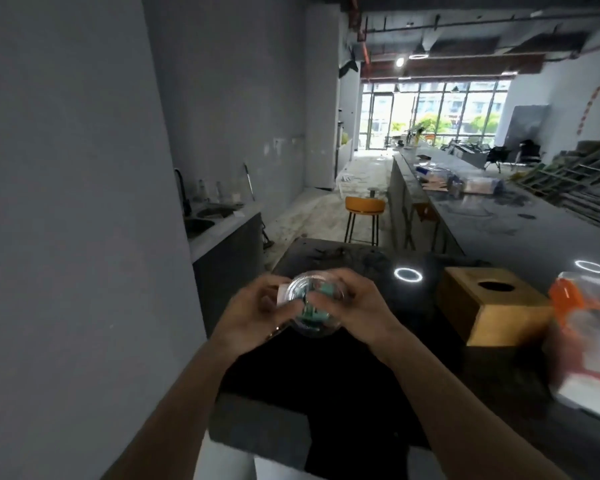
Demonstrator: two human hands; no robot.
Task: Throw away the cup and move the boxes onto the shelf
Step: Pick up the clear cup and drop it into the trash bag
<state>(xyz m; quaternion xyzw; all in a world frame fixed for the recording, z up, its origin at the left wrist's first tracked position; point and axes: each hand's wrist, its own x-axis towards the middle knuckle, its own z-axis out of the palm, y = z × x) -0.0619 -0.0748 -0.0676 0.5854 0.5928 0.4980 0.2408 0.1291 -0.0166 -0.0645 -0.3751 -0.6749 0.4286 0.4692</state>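
Both forearms reach forward over a dark, glossy counter, and the two hands meet around a clear plastic cup held above its near end. The left hand wraps the cup's left side with curled fingers, next to a white label whose print is too blurred to read; the right hand clasps the right side, thumb across the front. Something green shows through the transparent wall and domed lid. To the right, resting on the counter, is a wooden box with a round hole in its top, and just beside it at the frame's edge an orange-and-white package, its markings smeared by motion. Ring-shaped light reflections sit on the countertop behind the cup. Farther off stands an orange stool on the dusty floor, with a sink against the grey wall at left. A long counter runs back toward bright windows, carrying more blurred packages.
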